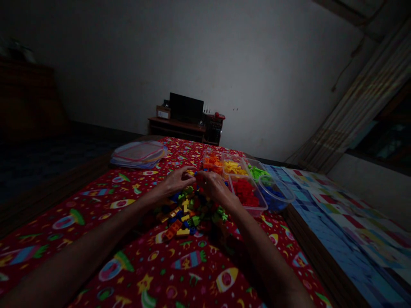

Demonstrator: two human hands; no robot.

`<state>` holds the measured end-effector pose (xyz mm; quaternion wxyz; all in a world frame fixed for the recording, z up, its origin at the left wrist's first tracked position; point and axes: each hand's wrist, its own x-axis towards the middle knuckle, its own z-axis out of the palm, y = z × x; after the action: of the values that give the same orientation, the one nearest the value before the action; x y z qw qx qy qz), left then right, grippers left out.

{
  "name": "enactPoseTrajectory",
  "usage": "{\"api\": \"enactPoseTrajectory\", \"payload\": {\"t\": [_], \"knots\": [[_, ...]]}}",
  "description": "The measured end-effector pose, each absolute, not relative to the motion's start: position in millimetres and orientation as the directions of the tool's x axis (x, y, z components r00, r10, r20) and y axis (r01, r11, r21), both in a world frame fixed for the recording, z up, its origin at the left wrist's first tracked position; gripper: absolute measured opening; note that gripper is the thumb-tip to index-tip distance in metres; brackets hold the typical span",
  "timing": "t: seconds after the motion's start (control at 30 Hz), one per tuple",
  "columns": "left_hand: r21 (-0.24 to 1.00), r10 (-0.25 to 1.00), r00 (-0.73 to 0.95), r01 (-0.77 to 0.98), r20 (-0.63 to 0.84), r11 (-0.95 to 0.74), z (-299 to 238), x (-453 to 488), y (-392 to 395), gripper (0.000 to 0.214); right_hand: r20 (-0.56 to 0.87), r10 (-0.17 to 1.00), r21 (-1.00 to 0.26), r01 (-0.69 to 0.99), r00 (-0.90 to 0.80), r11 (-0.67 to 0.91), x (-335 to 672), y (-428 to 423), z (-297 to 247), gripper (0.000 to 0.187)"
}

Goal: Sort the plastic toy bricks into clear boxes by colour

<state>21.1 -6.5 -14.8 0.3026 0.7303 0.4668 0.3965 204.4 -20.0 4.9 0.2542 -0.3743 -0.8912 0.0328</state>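
Observation:
My left hand [179,180] is over the far side of a loose pile of building bricks [185,207], its thumb and forefinger curled about a small yellow brick [191,173]. Close against it on the right, my right hand [214,185] has its fingers bent inward and pressed together. A speck of blue shows where the fingertips of both hands meet, but the right fingers hide what they grip. Yellow, blue, green and orange pieces make up the pile, and an orange brick [172,229] lies at its near edge.
Clear containers hold sorted bricks to the right: orange bricks [212,161], yellow bricks [235,168], green bricks [257,172], red bricks [245,191] and blue bricks [272,197]. Stacked lids [139,153] lie at the far left of the red patterned cloth [135,256].

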Motion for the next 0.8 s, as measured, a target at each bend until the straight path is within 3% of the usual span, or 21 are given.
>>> {"api": "enactPoseTrajectory", "payload": {"t": [0.17,0.4,0.57,0.63,0.8], "knots": [[0.742,0.905,0.209,0.519,0.371,-0.424,-14.3,7.0,-1.3,0.050,0.461,0.784,-0.342,0.732,-0.416,0.589,233.0,-14.0,23.4,0.019],[0.715,0.926,0.046,0.621,0.375,-0.320,-42.2,-27.0,19.7,0.044,0.454,0.875,-0.412,0.831,-0.168,0.373,291.6,6.3,35.2,0.024],[0.758,0.949,-0.050,0.615,0.311,-0.216,-71.7,-51.5,35.3,0.048,0.282,0.958,-0.315,0.937,-0.057,0.149,332.7,2.4,39.4,0.023],[0.763,0.958,-0.047,0.617,0.282,-0.194,-77.8,-55.7,37.7,0.051,0.294,0.956,-0.274,0.958,-0.002,0.086,338.5,0.7,38.3,0.026],[0.733,0.955,-0.035,0.650,0.293,-0.201,-78.0,-52.6,36.3,0.055,0.454,0.891,-0.283,0.944,-0.026,0.171,319.4,-2.8,36.4,0.027]]}}
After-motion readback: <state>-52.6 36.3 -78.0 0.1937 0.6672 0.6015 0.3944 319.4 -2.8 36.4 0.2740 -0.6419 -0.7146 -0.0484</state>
